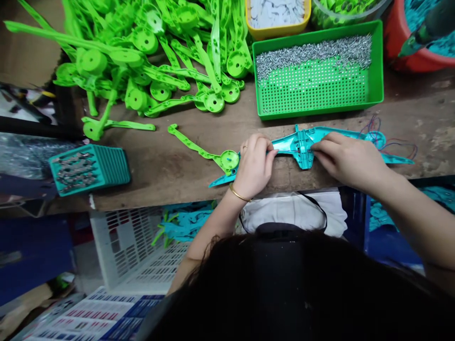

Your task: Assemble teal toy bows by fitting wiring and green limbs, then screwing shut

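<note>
A long turquoise plastic part [284, 145] lies on the workbench, its ribbed crosspiece [303, 147] at the middle. My left hand [254, 163] is closed around its left arm. Beside that hand, a bright green plastic arm [197, 148] with a round housing sits at the part's left end. My right hand [343, 158] has its fingers pinched together at the right side of the crosspiece; whatever is between the fingertips is hidden. Thin red and blue wires [373, 127] stick up from the part's right end, beyond my right hand.
Green plastic arms [142, 52] are heaped at the back left. A green basket [320, 111] of small screws stands behind the part, with a yellow tub [279, 32] and a red bucket [398, 54] near it. A teal box [119, 166] of metal pieces is left. Crates lie below the bench.
</note>
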`<state>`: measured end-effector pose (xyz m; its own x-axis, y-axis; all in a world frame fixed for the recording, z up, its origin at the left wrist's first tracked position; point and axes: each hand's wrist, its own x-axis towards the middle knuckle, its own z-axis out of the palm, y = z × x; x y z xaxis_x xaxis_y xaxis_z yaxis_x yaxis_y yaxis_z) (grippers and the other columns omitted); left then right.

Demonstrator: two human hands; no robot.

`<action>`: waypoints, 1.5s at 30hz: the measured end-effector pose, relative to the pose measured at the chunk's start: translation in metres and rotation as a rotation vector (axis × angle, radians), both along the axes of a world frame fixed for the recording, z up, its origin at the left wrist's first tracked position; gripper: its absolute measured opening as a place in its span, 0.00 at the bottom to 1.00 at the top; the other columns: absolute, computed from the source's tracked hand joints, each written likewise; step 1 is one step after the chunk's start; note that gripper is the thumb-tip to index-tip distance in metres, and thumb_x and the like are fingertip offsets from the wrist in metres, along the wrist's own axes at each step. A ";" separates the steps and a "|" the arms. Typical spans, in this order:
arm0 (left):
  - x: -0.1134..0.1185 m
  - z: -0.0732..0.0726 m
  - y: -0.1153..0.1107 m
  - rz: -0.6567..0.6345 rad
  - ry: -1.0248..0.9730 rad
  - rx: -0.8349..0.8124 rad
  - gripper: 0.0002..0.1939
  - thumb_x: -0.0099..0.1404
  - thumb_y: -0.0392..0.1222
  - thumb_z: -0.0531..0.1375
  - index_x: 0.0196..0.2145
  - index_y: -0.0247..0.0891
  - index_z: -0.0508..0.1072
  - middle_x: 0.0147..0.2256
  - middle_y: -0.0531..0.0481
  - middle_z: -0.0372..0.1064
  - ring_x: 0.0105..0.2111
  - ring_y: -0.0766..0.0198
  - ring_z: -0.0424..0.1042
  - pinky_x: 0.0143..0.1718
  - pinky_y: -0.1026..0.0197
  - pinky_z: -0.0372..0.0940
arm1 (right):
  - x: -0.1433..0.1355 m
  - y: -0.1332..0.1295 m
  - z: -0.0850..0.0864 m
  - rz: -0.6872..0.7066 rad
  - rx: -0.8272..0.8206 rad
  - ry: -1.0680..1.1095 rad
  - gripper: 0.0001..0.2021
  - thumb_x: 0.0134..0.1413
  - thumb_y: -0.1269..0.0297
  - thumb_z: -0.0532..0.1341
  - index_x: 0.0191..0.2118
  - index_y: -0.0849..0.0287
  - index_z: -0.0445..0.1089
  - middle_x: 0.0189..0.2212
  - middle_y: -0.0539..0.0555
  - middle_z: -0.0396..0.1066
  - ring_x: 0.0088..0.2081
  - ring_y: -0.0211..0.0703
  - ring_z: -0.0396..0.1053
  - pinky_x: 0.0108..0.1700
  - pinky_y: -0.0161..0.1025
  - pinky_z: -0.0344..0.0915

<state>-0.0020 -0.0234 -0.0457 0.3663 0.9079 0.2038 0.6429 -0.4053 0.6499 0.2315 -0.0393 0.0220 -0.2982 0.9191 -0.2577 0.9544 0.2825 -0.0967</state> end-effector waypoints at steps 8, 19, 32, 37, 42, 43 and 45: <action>0.002 0.005 0.001 -0.032 -0.020 -0.013 0.04 0.70 0.38 0.55 0.35 0.39 0.62 0.41 0.44 0.67 0.45 0.56 0.68 0.48 0.53 0.64 | -0.008 0.013 0.004 0.019 0.005 -0.142 0.19 0.63 0.57 0.49 0.41 0.60 0.75 0.39 0.60 0.71 0.35 0.45 0.67 0.28 0.40 0.43; 0.002 0.002 -0.001 -0.075 0.053 0.007 0.05 0.70 0.37 0.54 0.34 0.38 0.64 0.39 0.44 0.67 0.43 0.55 0.67 0.48 0.53 0.63 | -0.008 0.019 0.000 0.004 -0.190 -0.116 0.12 0.56 0.58 0.55 0.36 0.56 0.73 0.36 0.56 0.73 0.31 0.45 0.67 0.29 0.39 0.48; 0.012 -0.005 -0.001 -0.007 0.159 0.077 0.08 0.73 0.39 0.50 0.36 0.37 0.66 0.38 0.42 0.66 0.41 0.54 0.66 0.47 0.52 0.63 | 0.000 0.011 0.006 0.022 -0.235 -0.049 0.15 0.55 0.56 0.55 0.42 0.56 0.74 0.40 0.57 0.73 0.36 0.47 0.69 0.34 0.40 0.58; 0.014 -0.003 -0.001 -0.013 0.183 0.059 0.09 0.73 0.38 0.49 0.38 0.34 0.67 0.40 0.40 0.67 0.42 0.52 0.66 0.48 0.52 0.63 | -0.007 0.009 0.006 -0.019 -0.231 -0.140 0.17 0.58 0.55 0.51 0.41 0.57 0.73 0.40 0.59 0.73 0.37 0.50 0.70 0.34 0.41 0.57; 0.015 -0.001 -0.003 0.002 0.200 0.047 0.10 0.73 0.38 0.49 0.38 0.34 0.68 0.41 0.40 0.68 0.43 0.52 0.66 0.49 0.51 0.63 | -0.010 0.008 0.004 -0.084 -0.224 -0.110 0.13 0.54 0.57 0.53 0.37 0.56 0.73 0.40 0.57 0.74 0.36 0.50 0.71 0.32 0.40 0.53; 0.015 -0.001 -0.003 0.002 0.196 0.047 0.10 0.73 0.38 0.50 0.38 0.34 0.68 0.41 0.40 0.68 0.43 0.52 0.66 0.49 0.51 0.63 | -0.011 0.008 0.003 -0.101 -0.221 -0.113 0.13 0.54 0.57 0.54 0.36 0.55 0.72 0.40 0.57 0.74 0.36 0.50 0.71 0.31 0.40 0.52; 0.015 -0.001 -0.003 0.002 0.188 0.051 0.10 0.73 0.38 0.50 0.38 0.34 0.69 0.41 0.40 0.68 0.43 0.52 0.66 0.49 0.51 0.63 | -0.014 0.008 0.003 -0.121 -0.217 -0.131 0.12 0.54 0.57 0.53 0.36 0.55 0.72 0.39 0.57 0.75 0.36 0.51 0.72 0.30 0.40 0.50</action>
<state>0.0134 -0.0264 -0.0471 0.4001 0.8990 0.1780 0.7518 -0.4331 0.4971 0.2177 -0.0318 0.0251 -0.1409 0.8651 -0.4813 0.9882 0.1523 -0.0156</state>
